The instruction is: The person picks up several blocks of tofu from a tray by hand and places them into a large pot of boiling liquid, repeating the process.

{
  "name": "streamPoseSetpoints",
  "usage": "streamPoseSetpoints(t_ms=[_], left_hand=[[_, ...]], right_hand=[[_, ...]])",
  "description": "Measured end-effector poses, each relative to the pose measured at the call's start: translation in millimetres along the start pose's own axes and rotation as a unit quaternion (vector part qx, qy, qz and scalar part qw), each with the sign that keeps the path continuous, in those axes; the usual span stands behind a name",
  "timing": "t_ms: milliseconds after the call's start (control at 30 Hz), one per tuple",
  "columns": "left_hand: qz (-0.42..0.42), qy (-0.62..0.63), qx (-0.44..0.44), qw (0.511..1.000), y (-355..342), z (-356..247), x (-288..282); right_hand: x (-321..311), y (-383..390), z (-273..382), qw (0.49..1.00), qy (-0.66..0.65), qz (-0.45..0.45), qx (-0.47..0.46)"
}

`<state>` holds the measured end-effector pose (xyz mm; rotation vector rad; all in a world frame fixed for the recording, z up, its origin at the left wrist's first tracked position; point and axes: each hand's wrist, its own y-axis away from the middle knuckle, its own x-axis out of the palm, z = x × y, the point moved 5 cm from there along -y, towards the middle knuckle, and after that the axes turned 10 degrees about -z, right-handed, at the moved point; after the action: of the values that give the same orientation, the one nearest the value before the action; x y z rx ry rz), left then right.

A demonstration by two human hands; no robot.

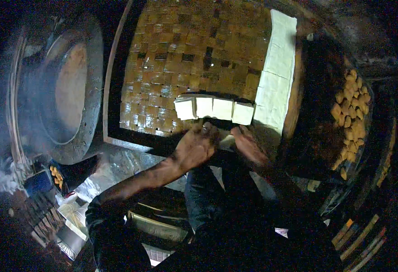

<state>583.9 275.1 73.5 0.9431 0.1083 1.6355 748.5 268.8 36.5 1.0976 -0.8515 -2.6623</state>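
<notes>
Four-sided white blocks that look like tofu stand side by side in a short row on a woven bamboo tray. A long white slab, scored with cross lines, lies along the tray's right side. Just below the row, near the tray's front edge, my left hand has its fingers curled. My right hand is close by, fingers pressed together beside the rightmost block. A pale piece shows between the two hands. Shadow hides what either hand grips.
Left of the tray stands a large round steaming pan with a wide rim. On the right is a heap of golden-brown pieces; a few similar pieces lie at lower left. Wooden edging borders the tray.
</notes>
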Motion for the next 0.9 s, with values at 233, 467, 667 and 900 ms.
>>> streamPoseSetpoints(t_ms=[233,467,667,900], left_hand=[[-0.055,0.877,-0.374,0.298,-2,23,32],[-0.041,0.909,-0.324,0.259,9,32,30],[-0.04,0.962,-0.272,0.0,-3,0,20],[-0.085,0.946,-0.299,-0.092,-5,-9,20]], right_hand=[[-26,15,20,0.975,0.153,-0.061,-0.151],[4,9,-31,0.992,0.04,-0.111,-0.033],[-19,17,6,0.996,0.032,0.072,0.035],[-26,13,-13,0.994,0.042,0.087,-0.055]])
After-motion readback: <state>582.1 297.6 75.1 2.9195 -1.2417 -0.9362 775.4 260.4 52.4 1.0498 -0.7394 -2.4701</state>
